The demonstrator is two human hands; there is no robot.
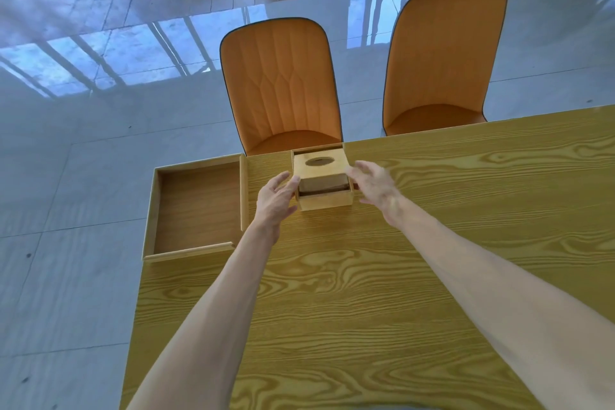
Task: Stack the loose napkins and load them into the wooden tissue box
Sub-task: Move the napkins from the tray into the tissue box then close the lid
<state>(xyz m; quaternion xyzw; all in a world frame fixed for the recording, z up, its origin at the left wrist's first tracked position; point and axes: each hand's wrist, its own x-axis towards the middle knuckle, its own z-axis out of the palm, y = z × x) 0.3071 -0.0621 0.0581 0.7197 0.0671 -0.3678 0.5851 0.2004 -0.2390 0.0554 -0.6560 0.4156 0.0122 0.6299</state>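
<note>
The wooden tissue box (pixel 322 178) is flanked by the spread left hand (pixel 275 199) and right hand (pixel 373 186) (blurred) — its part-raised cover could be jammed if pressed unevenly.

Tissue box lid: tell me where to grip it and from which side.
Grip the lid by its left and right side walls, one of the hands on each. Its top is flat with only an oval slot, and both sides stand clear.
</note>
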